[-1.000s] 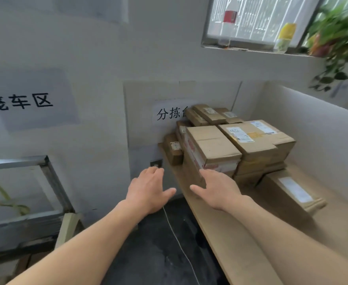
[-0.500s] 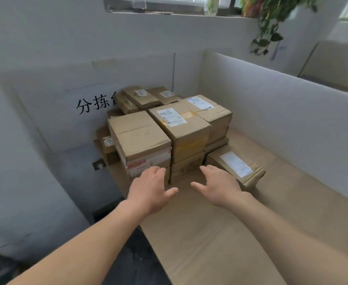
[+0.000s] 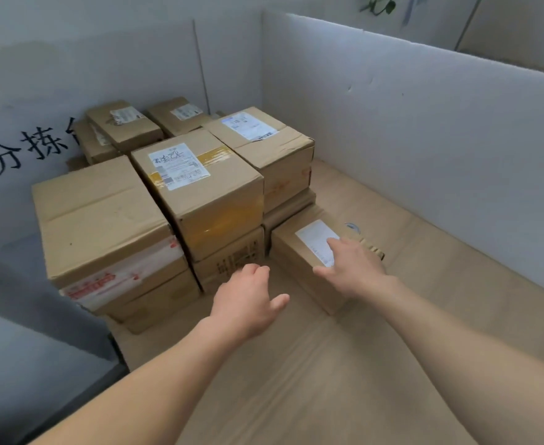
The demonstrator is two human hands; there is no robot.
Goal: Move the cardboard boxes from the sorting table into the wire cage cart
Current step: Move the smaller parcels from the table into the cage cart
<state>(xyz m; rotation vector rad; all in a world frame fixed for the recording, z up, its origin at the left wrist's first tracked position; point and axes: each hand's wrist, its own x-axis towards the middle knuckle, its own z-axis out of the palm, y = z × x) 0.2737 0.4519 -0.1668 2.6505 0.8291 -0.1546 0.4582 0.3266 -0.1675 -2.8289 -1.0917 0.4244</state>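
The left forearm (image 3: 142,383) is extending from the lower left of the frame toward the centre. The left hand (image 3: 248,300) is hovering palm down, fingers loosely bent, thumb pointing right. The right forearm (image 3: 463,345) is angling in from the lower right, and the right hand (image 3: 351,271) is lying flat, palm down, fingers straight, just right of centre.

I note the sorting table (image 3: 408,342) has a tan top. A stack of cardboard boxes (image 3: 200,194) occupies its far left corner, several layers high, with the lowest boxes reaching the left edge. One low box with a white label (image 3: 298,252) lies singly on the top, just beside the stack's right side.
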